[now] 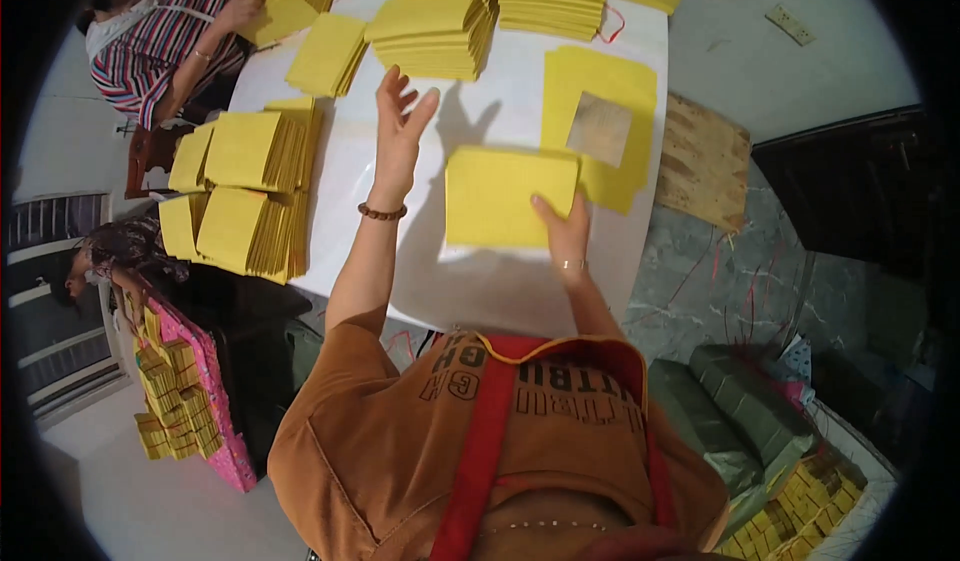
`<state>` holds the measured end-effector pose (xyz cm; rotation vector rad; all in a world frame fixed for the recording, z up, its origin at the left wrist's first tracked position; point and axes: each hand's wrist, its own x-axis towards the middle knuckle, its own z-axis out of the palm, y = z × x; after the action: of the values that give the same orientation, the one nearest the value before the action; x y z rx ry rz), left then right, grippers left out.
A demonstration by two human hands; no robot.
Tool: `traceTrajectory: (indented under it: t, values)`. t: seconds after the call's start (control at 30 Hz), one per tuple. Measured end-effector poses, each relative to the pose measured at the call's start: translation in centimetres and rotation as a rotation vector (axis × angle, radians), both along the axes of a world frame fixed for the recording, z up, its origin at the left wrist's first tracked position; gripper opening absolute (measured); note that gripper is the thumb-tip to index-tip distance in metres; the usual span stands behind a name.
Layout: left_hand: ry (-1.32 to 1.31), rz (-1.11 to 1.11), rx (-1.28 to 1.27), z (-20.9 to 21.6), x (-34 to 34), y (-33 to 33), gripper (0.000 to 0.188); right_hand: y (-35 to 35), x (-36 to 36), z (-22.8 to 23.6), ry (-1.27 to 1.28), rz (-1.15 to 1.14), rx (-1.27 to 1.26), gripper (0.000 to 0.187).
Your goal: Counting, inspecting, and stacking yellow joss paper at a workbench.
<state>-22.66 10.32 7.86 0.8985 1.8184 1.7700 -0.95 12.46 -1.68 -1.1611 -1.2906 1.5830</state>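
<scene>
My right hand (pixel 566 233) grips the near right corner of a yellow paper stack (pixel 500 196), its thumb on top and the other fingers hidden underneath. Raised over the white table (pixel 425 271), my left hand (pixel 402 131) is empty, its fingers apart, to the left of that stack. Beyond my right hand lie large yellow sheets (pixel 595 71), with a greyish-brown square piece (pixel 600 128) on top of them. A small yellow pile (pixel 328 53) lies just past my left fingertips.
Tall stacks of folded yellow paper (pixel 250 151) line the table's left edge, and more stacks (pixel 430 26) fill its far side. A person in a striped top (pixel 165 36) handles yellow paper at far left. Another person (pixel 125 261) bends over bundles (pixel 170 381) on a pink surface.
</scene>
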Motion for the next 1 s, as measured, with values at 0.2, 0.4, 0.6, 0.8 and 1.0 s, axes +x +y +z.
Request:
traceTrajectory:
  t: [0.2, 0.4, 0.6, 0.8, 1.0]
  values:
    - [-0.271, -0.287, -0.087, -3.9, 3.7, -4.1, 0.074, 1.7, -2.6, 1.3, 0.057, 0.012, 0.0, 0.031]
    - [-0.572, -0.283, -0.18, -6.7, 1.0, -4.3, 0.066, 1.6, -2.2, -0.4, -0.007, 0.157, 0.008, 0.036]
    - [-0.456, -0.145, -0.167, -8.8, -9.2, -2.0, 0.073, 3.3, -1.3, 2.7, -0.149, 0.187, -0.116, 0.041]
    - [-0.194, -0.117, -0.191, -11.1, -15.4, -0.6, 0.074, 8.2, 3.4, 0.5, -0.196, -0.055, 0.061, 0.028]
    - [0.282, 0.004, -0.597, -13.4, -17.0, 0.9, 0.08, 10.8, 7.5, -2.3, -0.226, -0.148, -0.035, 0.029]
